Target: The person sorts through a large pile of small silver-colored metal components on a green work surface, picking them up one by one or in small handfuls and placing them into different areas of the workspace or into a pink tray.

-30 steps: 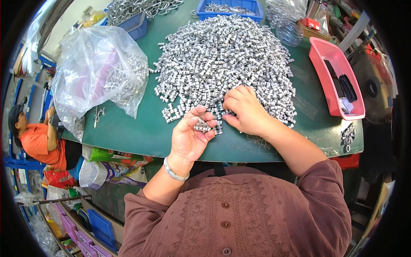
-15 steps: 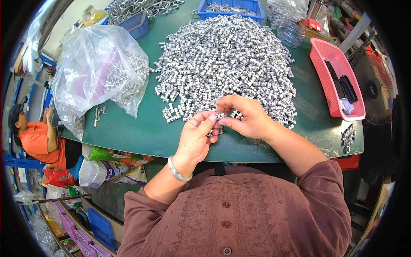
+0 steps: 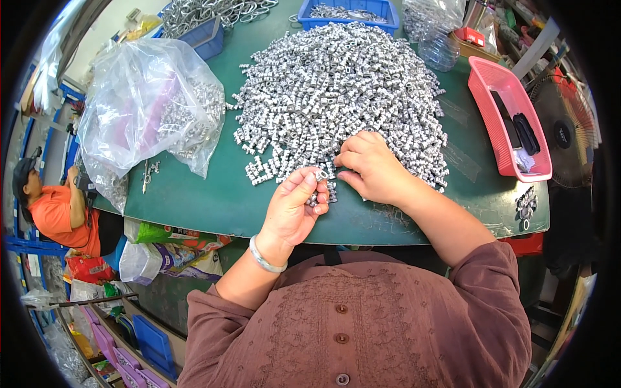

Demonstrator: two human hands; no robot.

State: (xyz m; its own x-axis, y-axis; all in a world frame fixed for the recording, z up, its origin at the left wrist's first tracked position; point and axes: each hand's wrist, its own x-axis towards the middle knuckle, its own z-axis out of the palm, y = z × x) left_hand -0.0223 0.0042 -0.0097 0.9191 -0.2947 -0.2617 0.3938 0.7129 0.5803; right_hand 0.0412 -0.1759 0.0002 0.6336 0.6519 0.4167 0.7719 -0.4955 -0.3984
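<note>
A large heap of small silver-grey metal ring-shaped fittings (image 3: 336, 90) lies on the green table. My left hand (image 3: 292, 207) is closed, thumb against fingers, at the heap's near edge. Between its thumb and forefinger sits one small metal fitting (image 3: 321, 174) with its hole showing. More grey pieces (image 3: 313, 199) show under and beside its curled fingers; I cannot tell how many are held. My right hand (image 3: 374, 167) is just to the right, fingers bent over the front of the heap. A small gap separates its thumb and forefinger, and no piece shows between them.
A clear plastic bag (image 3: 152, 107) of metal parts stands left. Blue bins (image 3: 349, 24) sit at the back. On the right are a pink basket (image 3: 511, 116), a fan (image 3: 563, 132) and a few loose parts (image 3: 526, 207). A person in orange (image 3: 65, 213) is at far left.
My right hand has drawn away from my left hand and shifted a little right, its fingers curling over the heap. A fitting now shows in my left fingertips.
</note>
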